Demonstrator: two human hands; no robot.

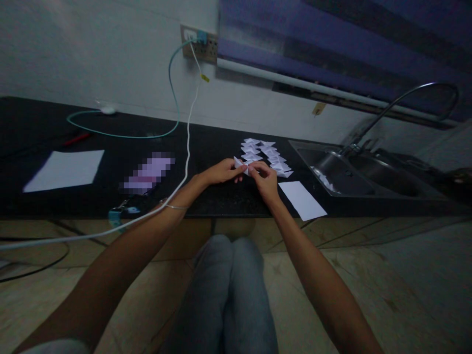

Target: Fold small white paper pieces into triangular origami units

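Observation:
Both hands meet over the black countertop with a small folded white paper piece (239,162) between them. My left hand (223,171) pinches its left part, thumb on top. From the other side, my right hand (264,178) grips the paper between thumb and fingertips. Fingers cover much of the piece, so its full shape is hidden. Just beyond the hands lie two rows of similar folded paper pieces, a left row (251,148) and a right row (275,157), pointed at their ends. A flat white paper sheet (303,200) rests right of my right hand, near the counter's edge.
A double metal sink (341,172) with a curved faucet (401,98) is at the right, white paper in its left basin. At the left lie a larger white sheet (66,169) and a blurred purple item (149,174). A white cable (188,142) crosses above my left forearm.

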